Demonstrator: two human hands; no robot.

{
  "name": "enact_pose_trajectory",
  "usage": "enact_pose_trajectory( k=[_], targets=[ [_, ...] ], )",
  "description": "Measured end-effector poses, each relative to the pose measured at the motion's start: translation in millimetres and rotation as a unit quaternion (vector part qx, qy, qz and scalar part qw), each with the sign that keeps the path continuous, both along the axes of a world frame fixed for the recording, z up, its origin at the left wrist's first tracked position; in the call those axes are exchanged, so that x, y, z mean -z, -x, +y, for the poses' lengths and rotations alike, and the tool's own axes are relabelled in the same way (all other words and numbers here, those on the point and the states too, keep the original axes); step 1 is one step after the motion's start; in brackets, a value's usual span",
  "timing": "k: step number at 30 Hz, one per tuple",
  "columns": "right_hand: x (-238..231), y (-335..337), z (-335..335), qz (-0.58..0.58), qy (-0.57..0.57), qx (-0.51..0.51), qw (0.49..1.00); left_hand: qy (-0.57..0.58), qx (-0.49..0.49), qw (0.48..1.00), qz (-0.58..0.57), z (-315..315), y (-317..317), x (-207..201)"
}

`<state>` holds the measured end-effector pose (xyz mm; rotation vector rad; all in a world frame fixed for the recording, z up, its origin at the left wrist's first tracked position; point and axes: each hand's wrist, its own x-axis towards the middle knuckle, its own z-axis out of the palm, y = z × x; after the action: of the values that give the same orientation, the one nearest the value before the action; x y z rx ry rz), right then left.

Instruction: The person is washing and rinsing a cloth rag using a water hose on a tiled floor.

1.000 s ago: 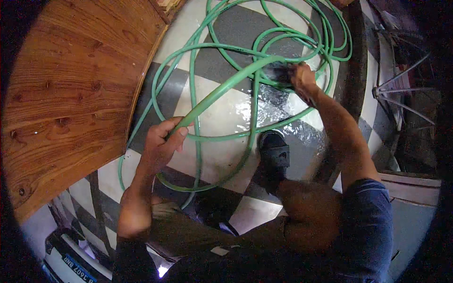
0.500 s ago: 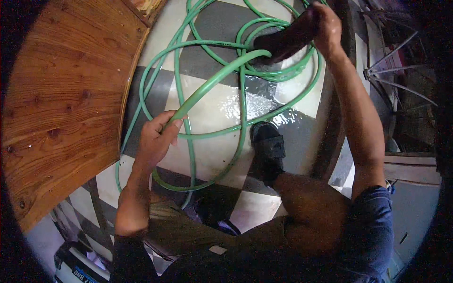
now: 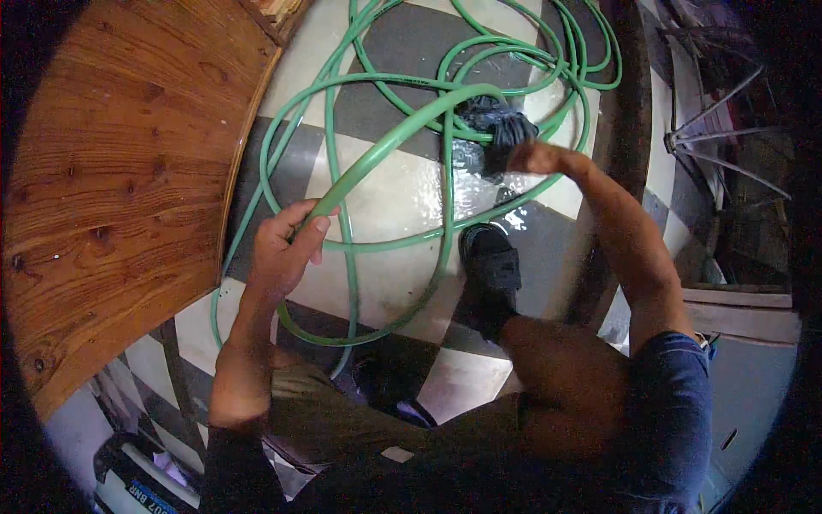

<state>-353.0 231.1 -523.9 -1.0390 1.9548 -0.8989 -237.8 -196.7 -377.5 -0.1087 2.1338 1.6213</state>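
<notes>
Green hose [image 3: 381,154] fills the left grip [image 3: 287,244]; the right grip [image 3: 537,159] holds a dark cloth [image 3: 512,130]. Wet floor [image 3: 475,176] could make the shoe [image 3: 494,270] slip.

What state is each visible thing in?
Green hose: loosely looped, one stretch raised
Left hand: closed around hose
Right hand: blurred, appears closed on dark cloth
Dark cloth: bunched, looks wet
Checkered floor: partly wet
Black sandal: worn

Two hands [image 3: 289,244] [image 3: 533,158], one green hose [image 3: 377,154], one dark cloth [image 3: 514,128]
</notes>
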Motion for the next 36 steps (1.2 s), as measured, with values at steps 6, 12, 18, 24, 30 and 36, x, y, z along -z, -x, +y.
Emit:
enact_pose_trajectory(
  k=[6,12,18,24,30,36],
  targets=[
    [5,17,-7,0.291,-0.294,-0.043,0.909,-0.014,-0.004,1.0,-0.008,-5,-2,-2],
    [15,30,1,0.354,-0.336,0.249,0.837,0.004,-0.001,1.0,-0.008,-6,-7,-6],
    [39,21,0,0.282,-0.39,0.304,0.822,0.006,0.022,1.0,-0.006,-15,-7,-4],
    [18,32,-22,0.221,-0.154,0.457,0.848,-0.018,0.027,0.999,-0.004,-9,-4,-8],
    [-12,30,-44,-0.03,-0.05,0.539,0.84,-0.031,0.034,0.999,0.027,-3,-3,-6],
    [-50,42,-23,-0.036,0.064,0.636,0.768,-0.014,0.038,0.999,0.024,5,-2,-2]
  ],
)
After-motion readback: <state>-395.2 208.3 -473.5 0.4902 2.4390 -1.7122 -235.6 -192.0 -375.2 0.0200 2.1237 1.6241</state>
